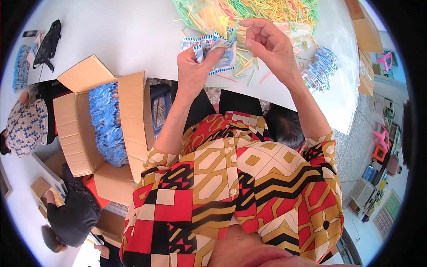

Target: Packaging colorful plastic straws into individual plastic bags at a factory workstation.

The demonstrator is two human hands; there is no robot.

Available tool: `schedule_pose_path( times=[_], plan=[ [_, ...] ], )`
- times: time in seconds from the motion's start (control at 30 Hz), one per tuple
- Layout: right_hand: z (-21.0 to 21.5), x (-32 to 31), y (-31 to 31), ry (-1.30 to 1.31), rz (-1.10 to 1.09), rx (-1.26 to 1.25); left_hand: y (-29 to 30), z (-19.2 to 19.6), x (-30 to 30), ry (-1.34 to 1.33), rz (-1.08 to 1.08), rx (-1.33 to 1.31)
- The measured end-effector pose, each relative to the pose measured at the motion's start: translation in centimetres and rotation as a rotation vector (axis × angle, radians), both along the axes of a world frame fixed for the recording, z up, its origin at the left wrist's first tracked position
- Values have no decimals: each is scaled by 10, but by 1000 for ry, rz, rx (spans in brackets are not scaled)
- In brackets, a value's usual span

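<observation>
My left hand (pixel 194 66) grips a fanned bunch of small blue-and-white packets (pixel 222 55) above the white table (pixel 133 31). Beside it, my right hand (pixel 269 42) is raised with its fingers pinched near the top of the bunch; I cannot tell whether it holds anything. Behind both hands lies a big pile of thin coloured sticks (pixel 262 11), green, yellow and pink, partly in clear plastic. A few loose sticks (pixel 249 73) lie on the table under my hands.
An open cardboard box (pixel 80 133) full of blue-and-white packets (pixel 106 124) stands at my left. More packets (pixel 320 71) lie on the table at right. Two other people (pixel 26 124) (pixel 71 213) sit at left. Cardboard boxes (pixel 367 44) and pink stools (pixel 384 60) are at right.
</observation>
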State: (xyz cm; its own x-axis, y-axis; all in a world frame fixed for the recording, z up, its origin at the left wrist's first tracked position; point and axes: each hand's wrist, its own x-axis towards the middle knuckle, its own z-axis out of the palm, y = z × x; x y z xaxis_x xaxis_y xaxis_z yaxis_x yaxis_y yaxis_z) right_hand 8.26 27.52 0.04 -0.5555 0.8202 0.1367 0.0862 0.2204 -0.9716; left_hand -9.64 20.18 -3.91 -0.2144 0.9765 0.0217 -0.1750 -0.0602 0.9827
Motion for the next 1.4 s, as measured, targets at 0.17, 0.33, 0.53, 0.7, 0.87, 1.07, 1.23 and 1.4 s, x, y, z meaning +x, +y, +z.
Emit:
schedule_pose_path(
  times=[0.17,0.33,0.53,0.7,0.87,1.07,1.23,1.4],
  plan=[
    [10,-2,3,111,50,-118,1,3,1,56,-22,-56],
    [13,-5,14,56,-40,-105,-1,3,3,100,-38,-37],
    [6,-2,22,56,-31,21,-1,0,5,89,-48,-32],
    [27,4,9,65,-166,57,-4,-3,1,83,-30,-31],
    [19,-2,10,173,-120,73,-3,0,4,82,-50,-23],
    [16,-8,7,-22,9,130,-4,6,1,67,-48,-10],
    [9,-3,7,-31,-9,-2,-4,5,0,42,-34,23],
    [-1,-4,7,-46,-4,36,-5,7,4,3,4,11]
  ],
)
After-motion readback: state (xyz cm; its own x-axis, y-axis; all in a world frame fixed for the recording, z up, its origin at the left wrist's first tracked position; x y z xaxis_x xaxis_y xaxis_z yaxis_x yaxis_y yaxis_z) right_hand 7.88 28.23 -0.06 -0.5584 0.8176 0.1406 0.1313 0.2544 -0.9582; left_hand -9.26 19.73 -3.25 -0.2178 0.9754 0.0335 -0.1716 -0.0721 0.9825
